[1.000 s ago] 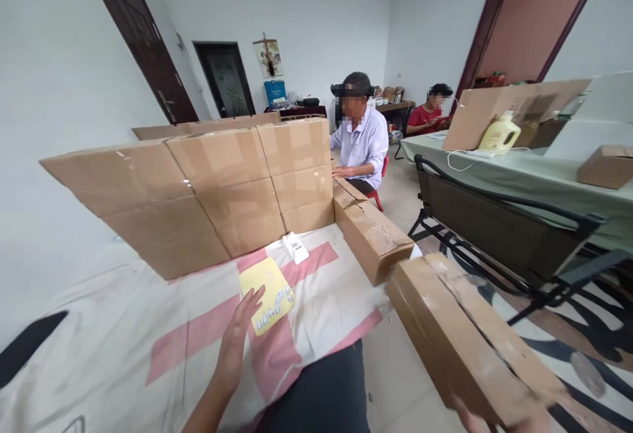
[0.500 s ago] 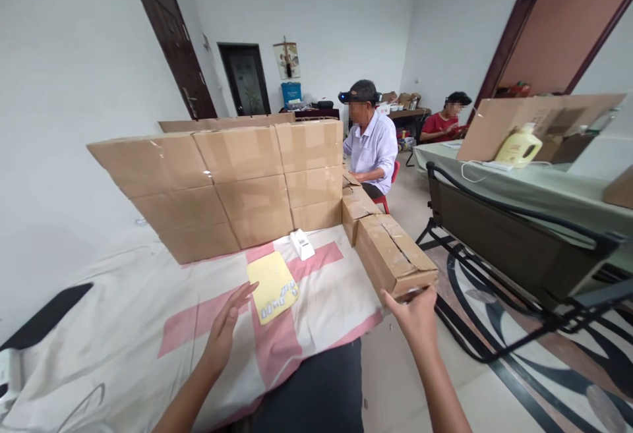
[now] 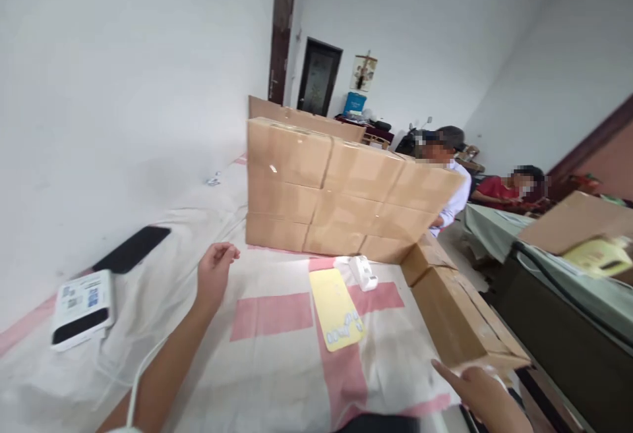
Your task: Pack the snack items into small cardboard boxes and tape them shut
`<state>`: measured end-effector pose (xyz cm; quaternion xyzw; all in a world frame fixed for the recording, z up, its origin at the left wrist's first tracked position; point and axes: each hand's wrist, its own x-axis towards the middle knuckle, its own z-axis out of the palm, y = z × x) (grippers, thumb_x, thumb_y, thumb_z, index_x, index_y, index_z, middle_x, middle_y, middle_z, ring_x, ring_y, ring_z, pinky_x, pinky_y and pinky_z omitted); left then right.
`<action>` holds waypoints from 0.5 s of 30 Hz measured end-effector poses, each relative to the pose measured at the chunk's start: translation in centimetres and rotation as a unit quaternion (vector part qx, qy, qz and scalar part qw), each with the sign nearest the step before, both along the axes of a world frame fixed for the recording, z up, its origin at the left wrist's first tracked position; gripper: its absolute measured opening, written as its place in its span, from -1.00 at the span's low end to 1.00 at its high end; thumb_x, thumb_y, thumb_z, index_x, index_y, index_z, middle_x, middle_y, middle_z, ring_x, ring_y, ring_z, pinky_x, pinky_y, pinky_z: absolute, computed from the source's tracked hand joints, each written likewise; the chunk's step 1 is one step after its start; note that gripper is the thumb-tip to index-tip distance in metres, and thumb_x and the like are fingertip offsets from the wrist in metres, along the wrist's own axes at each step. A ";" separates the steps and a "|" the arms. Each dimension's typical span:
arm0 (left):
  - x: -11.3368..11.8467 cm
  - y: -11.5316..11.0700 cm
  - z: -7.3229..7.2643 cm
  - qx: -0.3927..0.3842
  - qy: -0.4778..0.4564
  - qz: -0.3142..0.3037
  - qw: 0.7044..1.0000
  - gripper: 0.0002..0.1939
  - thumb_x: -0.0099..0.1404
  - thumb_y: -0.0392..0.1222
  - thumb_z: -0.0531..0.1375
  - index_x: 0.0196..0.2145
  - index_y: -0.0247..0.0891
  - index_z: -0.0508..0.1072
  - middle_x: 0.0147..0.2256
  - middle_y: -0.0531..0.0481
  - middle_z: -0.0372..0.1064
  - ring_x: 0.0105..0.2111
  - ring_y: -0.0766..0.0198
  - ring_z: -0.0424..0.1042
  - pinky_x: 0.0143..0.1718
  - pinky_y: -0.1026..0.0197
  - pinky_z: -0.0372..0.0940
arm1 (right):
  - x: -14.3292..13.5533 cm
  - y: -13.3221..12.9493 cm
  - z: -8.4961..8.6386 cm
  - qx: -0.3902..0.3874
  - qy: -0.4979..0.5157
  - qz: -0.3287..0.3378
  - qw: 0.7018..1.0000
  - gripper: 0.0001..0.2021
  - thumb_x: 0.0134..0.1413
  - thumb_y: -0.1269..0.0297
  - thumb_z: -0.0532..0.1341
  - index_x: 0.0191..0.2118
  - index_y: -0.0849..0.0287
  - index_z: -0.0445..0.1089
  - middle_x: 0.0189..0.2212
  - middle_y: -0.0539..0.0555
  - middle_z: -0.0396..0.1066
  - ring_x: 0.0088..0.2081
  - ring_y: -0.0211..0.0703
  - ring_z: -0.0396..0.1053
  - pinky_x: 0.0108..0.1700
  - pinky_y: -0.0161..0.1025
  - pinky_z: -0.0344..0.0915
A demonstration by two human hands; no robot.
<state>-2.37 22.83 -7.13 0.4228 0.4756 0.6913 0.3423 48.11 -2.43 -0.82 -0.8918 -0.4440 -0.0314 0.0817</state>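
My left hand (image 3: 216,271) is raised over the pale cloth (image 3: 277,374) on the left, its fingers curled in and nothing visible in them. My right hand (image 3: 487,397) is at the near end of a long cardboard box (image 3: 455,317); one digit stretches left over the cloth, and the other fingers are partly hidden against the box end. Between the hands lies a yellow card (image 3: 333,301) with several small pale pieces (image 3: 346,327) along its near edge. A small white device (image 3: 363,273) stands just beyond the card.
A tall cardboard partition (image 3: 341,196) stands across the back of the cloth. At left lie a black phone-like slab (image 3: 132,248) and a white box-shaped device (image 3: 84,311) with a white cable (image 3: 143,367). Two people sit beyond, and a dark folding frame (image 3: 539,327) stands at right.
The view has swung left. My left hand has moved away from the yellow card and curled its fingers. My right hand has shifted at the box end, one digit now reaching outward.
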 end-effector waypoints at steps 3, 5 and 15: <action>-1.9 5.4 -0.7 -0.004 -0.049 0.036 0.998 -0.67 0.16 0.08 0.24 -0.24 -0.18 0.37 -0.38 0.02 0.47 -0.36 0.22 0.46 -0.25 0.18 0.35 | -5.4 5.3 2.9 -0.084 0.003 0.084 0.993 -0.63 -0.11 -0.23 0.26 -0.53 -0.04 0.43 -0.62 0.15 0.32 -0.50 0.21 0.49 -0.44 0.03 0.34; -2.3 9.1 -1.4 -0.005 -0.066 0.038 0.997 -0.68 0.22 0.07 0.18 -0.19 -0.18 0.34 -0.32 -0.02 0.51 -0.35 0.23 0.48 -0.22 0.16 0.37 | -9.6 9.6 5.0 -0.135 -0.001 0.137 0.981 -0.56 0.01 -0.21 0.20 -0.58 0.06 0.37 -0.60 0.15 0.33 -0.46 0.14 0.49 -0.39 -0.04 0.33; 0.9 14.3 -6.5 0.019 -0.001 -0.154 0.988 -0.44 0.48 0.18 0.00 0.20 -0.25 0.37 0.32 -0.25 0.26 0.38 0.01 0.16 0.43 -0.08 -0.02 | -35.7 28.7 12.0 -0.271 -0.162 0.384 0.868 -0.61 0.23 0.00 0.22 -0.52 0.14 0.47 -0.46 0.20 0.50 -0.36 0.06 0.49 -0.33 -0.15 0.20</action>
